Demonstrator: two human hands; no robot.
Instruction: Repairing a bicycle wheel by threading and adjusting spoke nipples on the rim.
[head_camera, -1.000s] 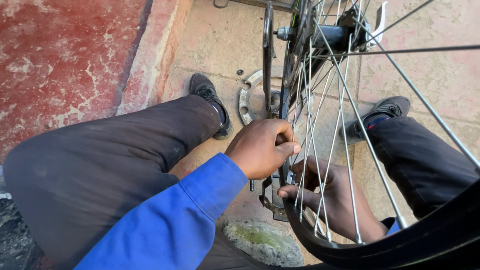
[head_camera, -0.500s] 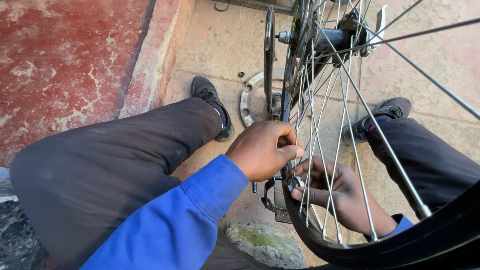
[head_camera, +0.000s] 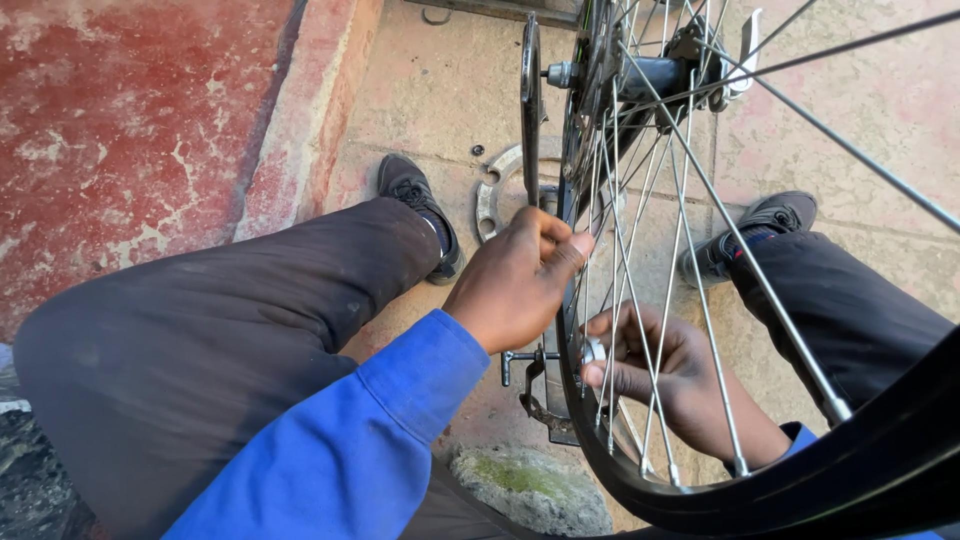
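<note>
since a second ago the left hand (head_camera: 515, 285) has slid a bit up the wheel, fingers now pinched at the spokes (head_camera: 640, 260); the right hand (head_camera: 655, 375) has stayed put behind them.

nearest: blue sleeve (head_camera: 350, 450) and dark trouser leg (head_camera: 210, 330), person sitting low with the bicycle wheel (head_camera: 700, 300) between the knees, probably to keep it steady. a mossy stone (head_camera: 530, 485) lies below the rim (head_camera: 760, 500).

left hand curled, thumb and fingertips closed on a spoke or something small, cannot tell which. right hand reaches through from the far side, fingers bent round a small silvery part (head_camera: 594, 350); looks gripped, partly hidden by spokes. a dark metal bracket (head_camera: 535, 385) hangs just below.

further off: hub (head_camera: 650, 75) with sprocket, a ring-shaped metal plate (head_camera: 497, 195) on the paving, two dark shoes, red worn wall (head_camera: 130, 130) to the left.
</note>
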